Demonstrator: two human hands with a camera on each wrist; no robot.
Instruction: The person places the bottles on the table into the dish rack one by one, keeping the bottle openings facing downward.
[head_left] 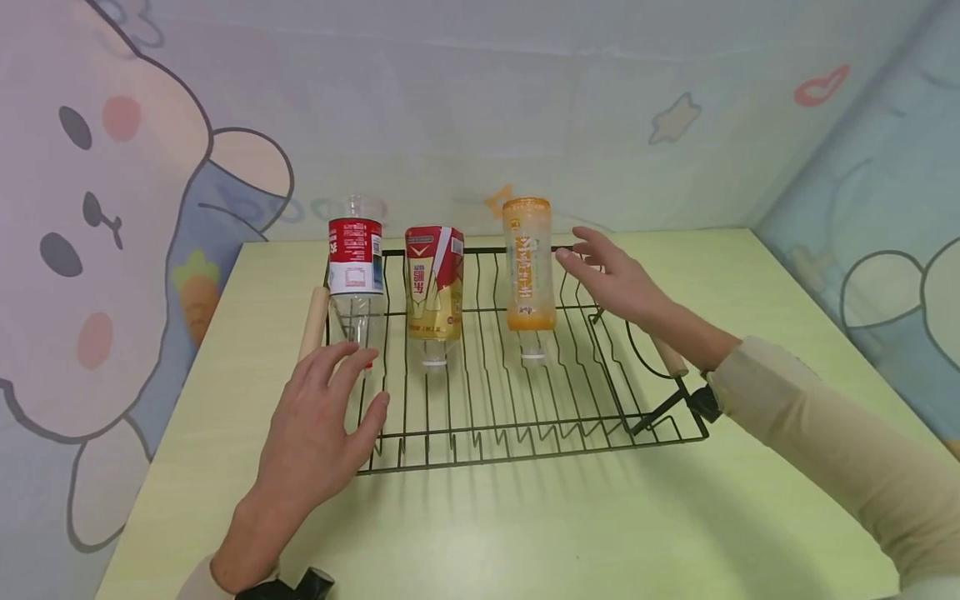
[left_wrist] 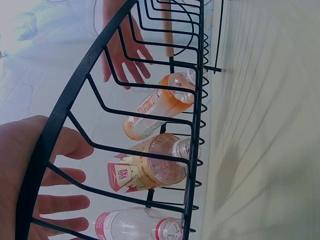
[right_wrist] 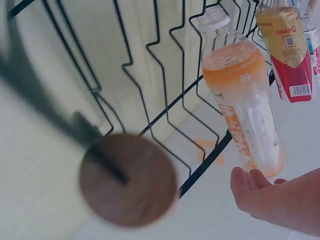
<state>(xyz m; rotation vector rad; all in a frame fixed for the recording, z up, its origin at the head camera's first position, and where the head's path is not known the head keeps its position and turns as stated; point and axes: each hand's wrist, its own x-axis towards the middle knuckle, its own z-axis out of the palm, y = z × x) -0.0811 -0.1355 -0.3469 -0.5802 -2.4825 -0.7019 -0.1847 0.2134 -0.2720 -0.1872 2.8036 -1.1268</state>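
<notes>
Three plastic bottles stand neck-down in a black wire dish rack (head_left: pixel 517 433). At the left is a clear bottle (head_left: pixel 356 258) with a red and white label. A bottle with a red and gold label (head_left: pixel 435 287) is in the middle, and an orange-and-clear bottle (head_left: pixel 531 267) is to its right. My left hand (head_left: pixel 318 425), fingers loosely bent and holding nothing, hovers over the rack's near left side, its fingertips by the clear bottle's neck. Beside the orange bottle's raised base, my right hand (head_left: pixel 611 271) reaches in with relaxed fingers, also holding nothing.
Wooden handles sit at the rack's sides, the left handle (head_left: pixel 315 321) and the right handle (head_left: pixel 670 354). The rack stands on a pale green table (head_left: pixel 525 533). Behind it hangs a cartoon-printed cloth (head_left: pixel 465 108).
</notes>
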